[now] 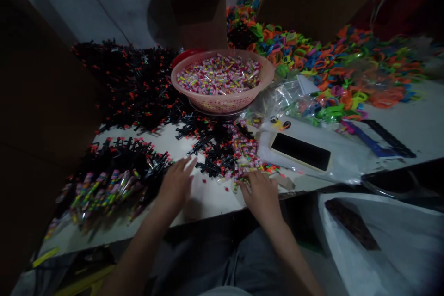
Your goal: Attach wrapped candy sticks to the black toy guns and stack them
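Note:
My left hand [175, 185] lies on the white table [208, 196] with its fingers stretched toward a loose heap of small black toy parts [211, 148] with orange tips. My right hand [260, 192] rests palm down at the table's front edge, fingertips on a scatter of small multicoloured candy tubes [247, 155]. Neither hand visibly holds anything. Left of my left hand lies a pile of black parts fitted with coloured tubes [107, 182].
A pink basket [222, 97] full of candy tubes stands behind the heap. A large black pile [128, 78] fills the back left. Bright plastic pieces [329, 64] cover the back right. A phone [301, 151] lies on a clear bag. A white sack [398, 240] is at lower right.

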`<action>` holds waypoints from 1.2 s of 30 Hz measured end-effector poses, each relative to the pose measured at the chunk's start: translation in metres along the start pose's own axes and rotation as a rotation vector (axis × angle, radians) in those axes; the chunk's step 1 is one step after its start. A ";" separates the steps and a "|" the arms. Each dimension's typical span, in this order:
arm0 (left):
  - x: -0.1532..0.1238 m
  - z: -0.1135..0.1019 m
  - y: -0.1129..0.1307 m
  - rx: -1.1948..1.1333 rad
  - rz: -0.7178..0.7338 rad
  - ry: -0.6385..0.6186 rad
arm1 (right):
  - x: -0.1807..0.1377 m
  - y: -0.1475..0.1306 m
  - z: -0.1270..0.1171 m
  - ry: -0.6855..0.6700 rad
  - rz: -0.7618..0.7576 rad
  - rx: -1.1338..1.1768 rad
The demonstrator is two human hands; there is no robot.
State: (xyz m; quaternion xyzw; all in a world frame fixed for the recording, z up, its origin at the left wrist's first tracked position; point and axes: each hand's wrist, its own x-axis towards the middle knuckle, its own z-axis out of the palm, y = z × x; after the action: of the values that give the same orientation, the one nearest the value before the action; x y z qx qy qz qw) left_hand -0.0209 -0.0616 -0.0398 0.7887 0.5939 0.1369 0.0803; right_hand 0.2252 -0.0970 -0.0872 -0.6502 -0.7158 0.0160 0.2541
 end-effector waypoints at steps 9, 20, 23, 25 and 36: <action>0.022 0.025 -0.002 -0.538 -0.152 -0.080 | -0.007 -0.005 0.002 0.067 0.170 0.774; -0.022 0.023 0.048 -1.399 -0.561 -0.063 | -0.019 -0.053 0.005 -0.153 0.116 1.141; -0.027 0.027 0.058 -1.428 -0.670 0.026 | -0.022 -0.051 0.008 -0.133 0.126 1.152; -0.028 0.028 0.060 -1.406 -0.720 0.088 | -0.024 -0.050 0.008 -0.126 0.116 1.161; -0.027 0.016 0.069 -1.288 -0.762 0.236 | -0.025 -0.054 -0.008 -0.176 0.004 0.994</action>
State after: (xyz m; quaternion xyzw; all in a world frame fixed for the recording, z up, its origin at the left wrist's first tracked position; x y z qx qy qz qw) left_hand 0.0405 -0.1063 -0.0383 0.3063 0.6327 0.5032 0.5027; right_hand 0.1791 -0.1311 -0.0702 -0.4482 -0.6390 0.4104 0.4715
